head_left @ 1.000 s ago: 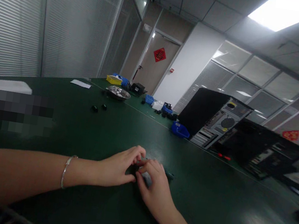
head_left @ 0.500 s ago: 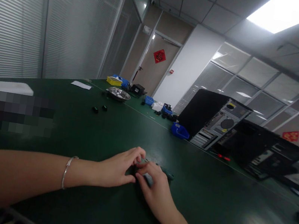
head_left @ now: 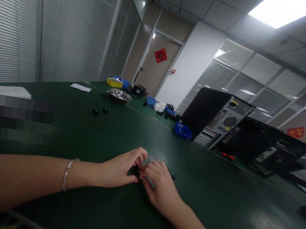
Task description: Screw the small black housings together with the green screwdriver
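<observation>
Facing each other over the dark-green counter: left grip, fingers curled, thumb apart; right grip, fingertips bunched; whether either pinches anything cannot be told. Dark-teal elongated item, partly hidden, just beyond the right grip. Two small black pieces, farther left.

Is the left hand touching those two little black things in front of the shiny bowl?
Apart: the head view shows green table between the left hand and both little black things.
</observation>
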Demonstrator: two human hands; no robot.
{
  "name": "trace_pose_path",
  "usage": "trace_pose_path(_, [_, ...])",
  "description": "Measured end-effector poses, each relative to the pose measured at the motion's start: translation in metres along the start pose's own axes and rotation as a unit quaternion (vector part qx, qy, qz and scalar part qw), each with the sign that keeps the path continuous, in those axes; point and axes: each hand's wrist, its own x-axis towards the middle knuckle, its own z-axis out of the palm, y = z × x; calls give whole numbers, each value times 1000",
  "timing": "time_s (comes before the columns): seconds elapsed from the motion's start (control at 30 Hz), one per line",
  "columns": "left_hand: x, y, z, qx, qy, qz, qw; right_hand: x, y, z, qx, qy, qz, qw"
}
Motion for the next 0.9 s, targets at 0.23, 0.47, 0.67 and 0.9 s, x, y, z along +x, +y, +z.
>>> trace_pose_path(0.23, [0,0,1,-10,0,10,1000,3,-9,0,-33,-9,0,999])
trace_pose_path(0.47, [-2,2,-1,1,-9,12,1000,-6,-2,-9,-46,64,-3,997])
trace_pose_path(0.67, [-2,5,-6,61,-22,-19,998,-14,38,-19,-34,98,140,985])
trace_pose_path(0.9, [6,6,-5,139,-42,-61,987,-19,53,-7,11,16,155,988])
